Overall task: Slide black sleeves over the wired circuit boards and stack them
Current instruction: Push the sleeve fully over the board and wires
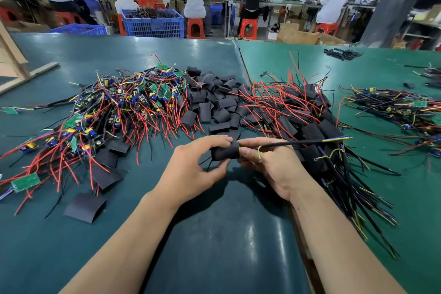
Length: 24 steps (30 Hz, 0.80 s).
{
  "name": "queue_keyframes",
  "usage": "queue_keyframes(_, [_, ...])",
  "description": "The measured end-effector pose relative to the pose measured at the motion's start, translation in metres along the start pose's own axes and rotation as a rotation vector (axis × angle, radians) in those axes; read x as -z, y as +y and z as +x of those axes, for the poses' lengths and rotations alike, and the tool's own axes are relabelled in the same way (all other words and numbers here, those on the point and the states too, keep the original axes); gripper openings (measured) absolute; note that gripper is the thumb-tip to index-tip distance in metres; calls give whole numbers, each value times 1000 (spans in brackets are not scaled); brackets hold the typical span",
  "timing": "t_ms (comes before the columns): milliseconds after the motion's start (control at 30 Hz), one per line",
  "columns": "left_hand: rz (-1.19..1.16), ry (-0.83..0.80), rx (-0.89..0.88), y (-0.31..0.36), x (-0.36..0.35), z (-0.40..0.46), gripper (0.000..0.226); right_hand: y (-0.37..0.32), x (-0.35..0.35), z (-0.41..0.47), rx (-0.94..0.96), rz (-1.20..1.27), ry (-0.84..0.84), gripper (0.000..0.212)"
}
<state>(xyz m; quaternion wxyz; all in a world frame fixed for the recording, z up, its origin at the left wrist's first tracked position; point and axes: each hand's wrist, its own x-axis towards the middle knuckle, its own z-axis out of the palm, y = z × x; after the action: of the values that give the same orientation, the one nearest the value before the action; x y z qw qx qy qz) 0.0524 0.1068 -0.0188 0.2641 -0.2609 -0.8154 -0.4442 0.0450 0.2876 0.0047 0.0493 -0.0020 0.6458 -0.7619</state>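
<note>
A: What are the hands doing at mid-frame?

B: The left hand (pixel 198 164) pinches a black sleeve (pixel 225 153) between thumb and fingers. The right hand (pixel 267 162) grips the cable end of a board at the sleeve's right mouth; its black cable (pixel 298 143) runs off to the right, ending in yellow and blue leads. The board itself is hidden inside the sleeve, so I judge it nearly or fully seated.

A: How will it handle?

B: Light, I'd say. The sleeve looks like soft, thin tubing that flattens easily, so hold it at the edges and keep the mouth open. The board is stiff but its soldered wires look fragile; better to push at the board's edge than pull on the thin leads.

A: Where do the others lie?

B: Bare wired circuit boards (pixel 114 107) sit heaped at centre left of the green counter (pixel 214 234), loose empty sleeves (pixel 214 100) in the middle, and the sleeved stack (pixel 317 136) just right of the hands.

A: Any brands or writing?

B: None I can read; the boards are too small, and the blue crate (pixel 152 24) at the upper middle shows only an illegible mark.
</note>
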Motion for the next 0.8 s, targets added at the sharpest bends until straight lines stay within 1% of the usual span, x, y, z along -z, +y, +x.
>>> queue_keyframes(67, [-3, -9, -14, 0, -1, 0, 38, 0, 0, 0, -3, 3, 7, 17])
queue_keyframes(167, [-12, -7, -18, 1, -2, 0, 38, 0, 0, 1, -3, 73, 63, 16])
queue_keyframes(333, [3, 28, -11, 1, -1, 1, 39, 2, -1, 2, -8, 179, 14, 25])
queue_keyframes(433, [9, 38, 0, 0, -1, 1, 40, 1, -2, 2, -16, 124, 8, 17])
queue_keyframes(500, [2, 27, -1, 1, -1, 1, 41, 1, -3, 2, -50, 148, 1, 8])
queue_keyframes(567, [-6, 21, -3, 2, -1, 1, 41, 2, -3, 1, -87, 189, -19, 3])
queue_keyframes(667, [-26, 5, -5, 1, -3, -1, 43, 1, -2, 1, -98, 172, -49, 4])
queue_keyframes(800, [-15, 11, -49, 0, -5, 0, 42, 2, -7, 1, -35, 153, -76, 6])
